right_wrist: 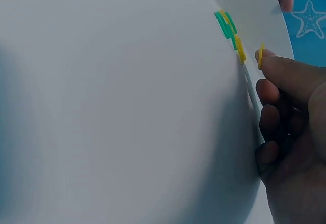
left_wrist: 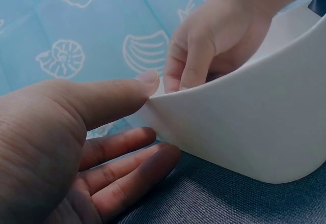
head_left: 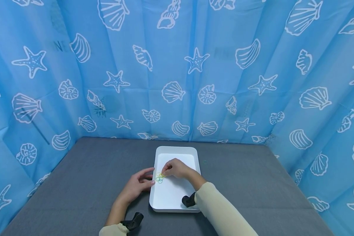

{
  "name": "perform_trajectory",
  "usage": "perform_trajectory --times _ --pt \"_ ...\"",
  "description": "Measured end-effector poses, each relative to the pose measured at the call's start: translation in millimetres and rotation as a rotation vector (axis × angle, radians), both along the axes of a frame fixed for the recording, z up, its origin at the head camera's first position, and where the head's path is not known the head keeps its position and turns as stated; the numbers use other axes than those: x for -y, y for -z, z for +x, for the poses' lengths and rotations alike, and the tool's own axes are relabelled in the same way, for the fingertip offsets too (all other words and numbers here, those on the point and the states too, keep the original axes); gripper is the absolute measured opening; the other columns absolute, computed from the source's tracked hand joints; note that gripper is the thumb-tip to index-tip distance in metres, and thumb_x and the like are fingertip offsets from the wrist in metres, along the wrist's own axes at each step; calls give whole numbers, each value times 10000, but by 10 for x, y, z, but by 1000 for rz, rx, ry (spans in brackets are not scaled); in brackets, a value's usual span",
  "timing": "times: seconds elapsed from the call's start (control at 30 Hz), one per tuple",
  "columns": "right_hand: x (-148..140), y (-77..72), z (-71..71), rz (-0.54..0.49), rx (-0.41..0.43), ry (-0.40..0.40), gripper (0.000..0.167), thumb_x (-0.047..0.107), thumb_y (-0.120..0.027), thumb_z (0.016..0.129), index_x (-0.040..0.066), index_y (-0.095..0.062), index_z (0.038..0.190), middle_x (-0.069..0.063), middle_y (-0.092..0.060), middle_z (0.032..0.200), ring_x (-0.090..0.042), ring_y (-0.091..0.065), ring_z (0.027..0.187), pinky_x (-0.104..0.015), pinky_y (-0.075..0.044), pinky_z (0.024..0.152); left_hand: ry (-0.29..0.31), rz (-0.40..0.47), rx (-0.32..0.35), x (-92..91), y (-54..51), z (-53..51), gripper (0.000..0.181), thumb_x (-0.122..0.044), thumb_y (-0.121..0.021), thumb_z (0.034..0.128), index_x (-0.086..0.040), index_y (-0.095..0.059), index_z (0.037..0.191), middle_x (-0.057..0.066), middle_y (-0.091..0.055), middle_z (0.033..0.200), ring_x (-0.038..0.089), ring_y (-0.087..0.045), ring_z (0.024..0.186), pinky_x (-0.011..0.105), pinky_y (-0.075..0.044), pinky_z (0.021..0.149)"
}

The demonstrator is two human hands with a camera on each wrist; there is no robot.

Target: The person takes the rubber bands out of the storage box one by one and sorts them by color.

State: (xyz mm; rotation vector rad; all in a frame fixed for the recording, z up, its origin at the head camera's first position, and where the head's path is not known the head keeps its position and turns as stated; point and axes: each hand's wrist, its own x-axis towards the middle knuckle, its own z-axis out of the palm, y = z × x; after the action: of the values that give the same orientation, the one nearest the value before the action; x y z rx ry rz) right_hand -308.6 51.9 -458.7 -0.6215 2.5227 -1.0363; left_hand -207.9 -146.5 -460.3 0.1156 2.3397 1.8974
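Note:
A white rectangular tray [head_left: 165, 200] rests on the grey cloth. Inside it, by the left wall, several small green and yellow rings [head_left: 159, 180] lie close together. My right hand [head_left: 176, 168] reaches into the tray beside them. Between its thumb and a fingertip it pinches a thin yellow ring [right_wrist: 261, 57], apart from the other rings in the right wrist view. Outside the tray's left wall is my left hand [head_left: 136, 186]. Its thumb [left_wrist: 119, 98] touches the rim, while the other fingers lie loosely extended against or near the outer wall; exact contact is hard to tell.
A thin green ring [head_left: 205, 162] lies on the grey cloth [head_left: 239, 183] to the right of the tray. Blue curtains [head_left: 177, 65] with white shell and starfish prints stand behind and at both sides. Each wrist bears a black camera mount [head_left: 132, 222].

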Motion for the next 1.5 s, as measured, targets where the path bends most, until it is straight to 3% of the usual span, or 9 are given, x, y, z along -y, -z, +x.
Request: perform_trajectory --times 0.13,0.33,0.6,0.67,0.87,0.93,1.27,1.5 --pt "-30 -15 -13 -25 3 21 80 127 -695 905 155 -729 839 40 -654 809 -146 -550 741 -284 -439 671 4 1 -1 -7 -56 33 522 -107 -674 914 -46 -499 1402 216 -578 1259 272 -641 981 410 -548 806" --pt "-110 -12 -47 -64 -30 59 81 104 -677 912 122 -717 845 27 -637 794 -135 -533 711 -267 -438 626 12 6 -8 -15 -25 24 526 -102 -674 914 -47 -495 1406 219 -574 1262 271 -640 976 413 -550 808" --pt "-240 -199 -33 -127 -61 84 74 118 -665 926 73 -713 892 11 -639 826 -149 -518 749 -286 -436 662 -1 -6 -12 -37 -37 29 523 -111 -684 909 -48 -505 1397 213 -579 1255 264 -640 962 415 -549 810" --pt "-275 -251 -22 -139 -66 85 74 110 -660 929 64 -711 901 9 -640 830 -147 -519 759 -289 -439 678 -8 -9 -12 -37 13 0 524 -109 -684 909 -54 -505 1399 208 -580 1255 263 -639 960 416 -550 808" --pt "-419 -384 9 -169 -78 86 86 91 -630 947 38 -695 930 -4 -633 855 -155 -535 799 -352 -480 769 -29 -27 -16 2 295 -158 548 -160 -716 892 -113 -518 1401 161 -586 1260 237 -638 954 410 -553 796" --pt "-484 -407 9 -179 -81 87 95 86 -616 954 25 -686 940 -13 -631 865 -162 -537 809 -377 -487 791 -28 -25 -16 11 315 -170 556 -171 -726 884 -123 -522 1400 154 -587 1261 234 -638 953 409 -554 792" --pt "-821 -368 -2 -203 -104 155 89 63 -619 946 4 -685 936 -36 -639 879 -181 -556 808 -426 -497 793 -18 -9 -9 35 299 -170 571 -178 -730 881 -115 -515 1406 161 -582 1264 241 -635 965 406 -555 783" --pt "-1008 -292 48 -197 -167 205 81 49 -637 932 -10 -693 931 -21 -634 844 -158 -530 757 -321 -485 719 -33 -29 -12 14 277 -144 543 -137 -705 897 -108 -515 1405 168 -585 1261 241 -632 962 411 -552 792"
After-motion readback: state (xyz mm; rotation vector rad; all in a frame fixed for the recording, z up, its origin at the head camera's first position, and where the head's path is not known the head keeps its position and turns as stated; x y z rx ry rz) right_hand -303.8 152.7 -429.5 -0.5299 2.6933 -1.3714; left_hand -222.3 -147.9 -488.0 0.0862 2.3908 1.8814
